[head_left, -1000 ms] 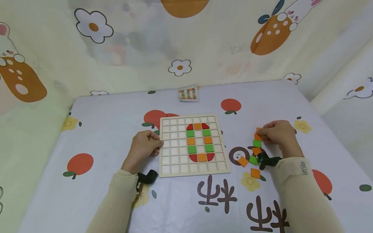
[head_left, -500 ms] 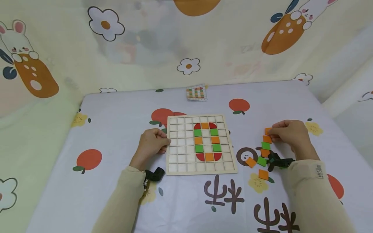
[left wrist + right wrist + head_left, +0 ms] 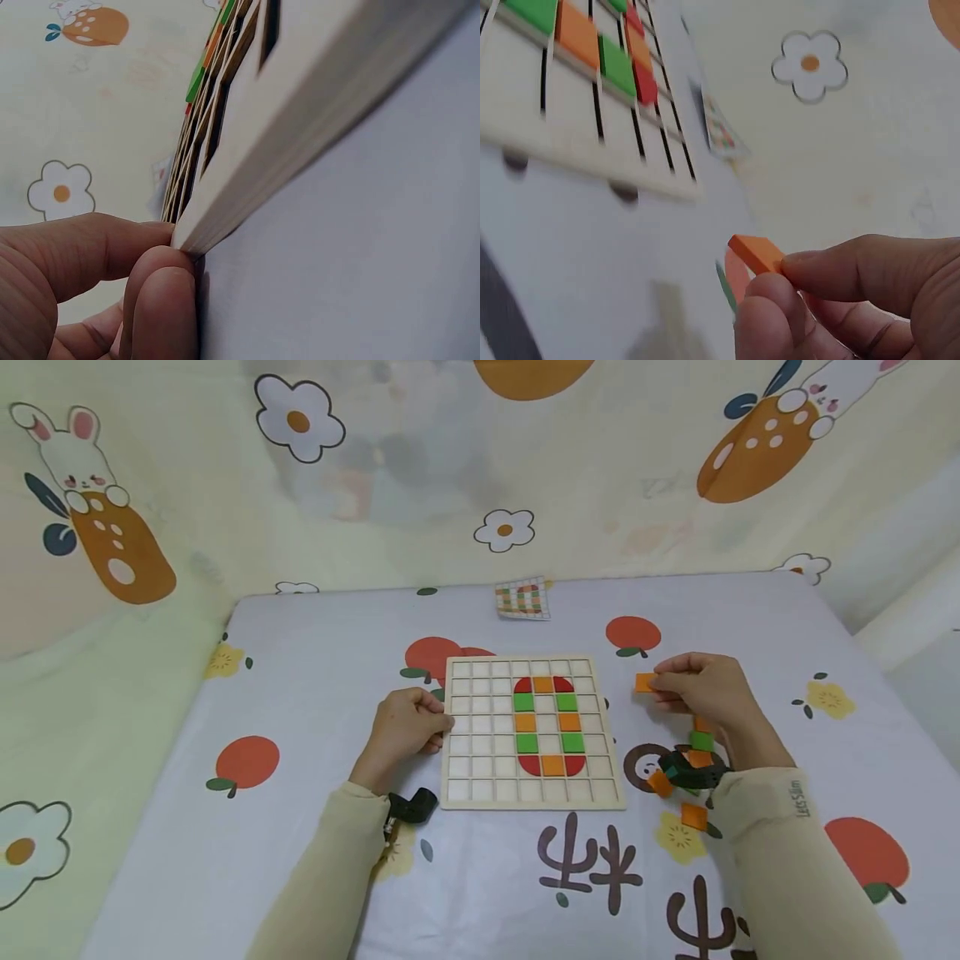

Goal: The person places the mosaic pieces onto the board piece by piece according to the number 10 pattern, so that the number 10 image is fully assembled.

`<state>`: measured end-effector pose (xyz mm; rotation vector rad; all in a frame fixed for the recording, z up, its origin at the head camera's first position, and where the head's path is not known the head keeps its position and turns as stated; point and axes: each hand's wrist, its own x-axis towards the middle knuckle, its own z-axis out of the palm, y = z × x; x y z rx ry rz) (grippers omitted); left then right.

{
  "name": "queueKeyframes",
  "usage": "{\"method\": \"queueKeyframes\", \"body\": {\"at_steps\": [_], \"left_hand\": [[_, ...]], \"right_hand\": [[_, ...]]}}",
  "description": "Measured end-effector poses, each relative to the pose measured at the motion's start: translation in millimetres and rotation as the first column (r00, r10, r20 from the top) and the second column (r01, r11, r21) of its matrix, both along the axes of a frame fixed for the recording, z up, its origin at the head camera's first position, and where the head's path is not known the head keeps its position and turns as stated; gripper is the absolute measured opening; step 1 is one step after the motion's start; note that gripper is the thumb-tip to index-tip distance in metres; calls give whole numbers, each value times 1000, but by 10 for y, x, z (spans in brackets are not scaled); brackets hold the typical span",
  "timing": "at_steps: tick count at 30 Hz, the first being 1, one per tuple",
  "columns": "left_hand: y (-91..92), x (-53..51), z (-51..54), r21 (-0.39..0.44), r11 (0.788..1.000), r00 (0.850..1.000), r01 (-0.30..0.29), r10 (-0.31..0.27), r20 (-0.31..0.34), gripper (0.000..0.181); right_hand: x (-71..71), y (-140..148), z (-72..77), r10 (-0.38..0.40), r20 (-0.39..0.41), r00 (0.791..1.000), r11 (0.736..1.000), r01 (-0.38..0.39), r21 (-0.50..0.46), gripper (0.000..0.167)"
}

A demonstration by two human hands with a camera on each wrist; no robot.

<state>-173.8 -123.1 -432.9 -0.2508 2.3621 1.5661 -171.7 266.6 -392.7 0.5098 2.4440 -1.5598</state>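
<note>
A pale wooden grid board [image 3: 458,789] lies flat on the table. Red, orange and green tiles form a closed ring in its cells, with red rounded pieces at the corners. My left hand [image 3: 405,728] pinches the board's left edge; in the left wrist view the thumb is at the top of the rim [image 3: 247,176] and curled fingers are against its side. To the right of the board, my right hand [image 3: 708,693] holds an orange square tile [image 3: 643,682] between thumb and fingers. The right wrist view shows this orange tile [image 3: 756,253] raised and tilted.
Loose tiles, among them an orange one [image 3: 693,816] and a green one [image 3: 701,741], lie under and beside the right wrist, partly hidden. A small pattern card [image 3: 522,599] lies behind the board near the table's back edge. A printed curtain [image 3: 420,468] hangs behind.
My right hand has picked up the orange tile from the top of the loose row and moved left towards the board. My left hand keeps its hold. The whole head view has shifted.
</note>
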Motion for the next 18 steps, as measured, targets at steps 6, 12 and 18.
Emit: {"method": "queueKeyframes", "body": {"at_steps": [6,12,18], "left_hand": [[2,-4,-5,6,1000,1000,6,-6,-8,15],[1,-11,-9,14,1000,1000,1,-1,-12,15],[-9,-3,-18,5,1000,1000,4,-4,-17,15]], "right_hand": [[-160,-351,30,79,7,997,992,-78,-102,38],[-298,-677,62,124,8,992,977,-121,-178,34],[-408,-966,52,169,22,985,961,-160,-226,33]]}}
